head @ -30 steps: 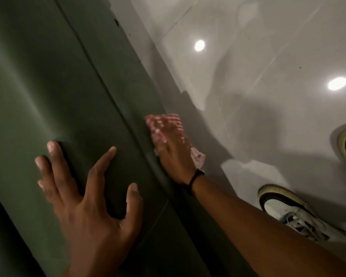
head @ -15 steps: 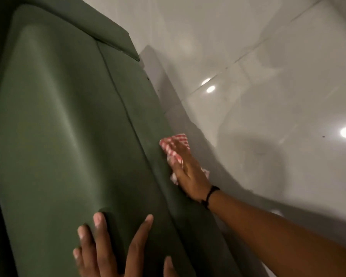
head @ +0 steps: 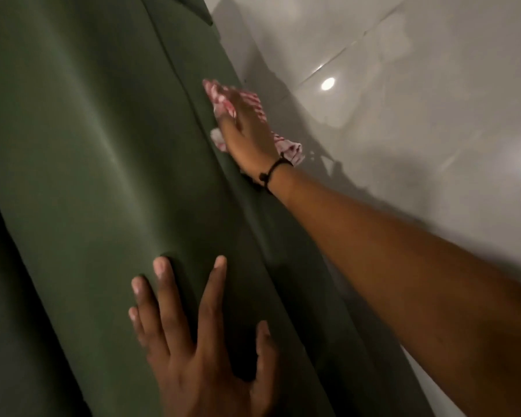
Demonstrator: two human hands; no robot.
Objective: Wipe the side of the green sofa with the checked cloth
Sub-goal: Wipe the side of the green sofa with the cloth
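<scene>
The green sofa [head: 82, 164] fills the left half of the head view, its side panel running down along a seam to the floor. My right hand [head: 247, 133] presses the red-and-white checked cloth [head: 223, 99] flat against that side panel, far up near the panel's edge; cloth ends stick out beyond the fingertips and behind the wrist. A black band circles the right wrist. My left hand [head: 199, 350] lies flat on the sofa's top surface at the lower middle, fingers spread, holding nothing.
Glossy pale floor tiles [head: 418, 100] lie to the right of the sofa, with ceiling-light reflections and grout lines. My right forearm crosses from the lower right.
My right hand has slid the cloth further along the side panel, away from me. The left hand has come more into view on the sofa top. The shoes seen earlier are out of frame.
</scene>
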